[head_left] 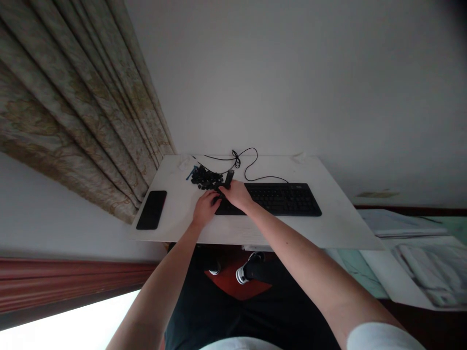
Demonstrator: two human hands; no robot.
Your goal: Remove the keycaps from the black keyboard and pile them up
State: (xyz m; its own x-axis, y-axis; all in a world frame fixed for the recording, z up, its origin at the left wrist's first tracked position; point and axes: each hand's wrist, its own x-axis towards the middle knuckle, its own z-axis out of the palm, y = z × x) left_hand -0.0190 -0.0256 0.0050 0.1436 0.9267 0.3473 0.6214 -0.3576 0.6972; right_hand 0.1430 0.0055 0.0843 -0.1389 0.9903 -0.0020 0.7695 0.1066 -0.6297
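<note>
A black keyboard (286,199) lies on the white table. My left hand (205,209) is at its left end, the fingers curled round the corner there. Over the left part of the keys, my right hand (236,194) is closed on a short dark brush-like tool (229,178), which points up and away with a greyish end. My fingers cover the keys beneath them. Just beyond my hands is a heap of loose black keycaps (206,178), and a thin blue stick (190,173) lies at its left side.
The keyboard's cable (251,167) runs behind it in a loop with a tied bundle. A black phone (152,210) lies at the left of the white table (292,231). Curtains (91,97) hang at the left, and a wall stands behind.
</note>
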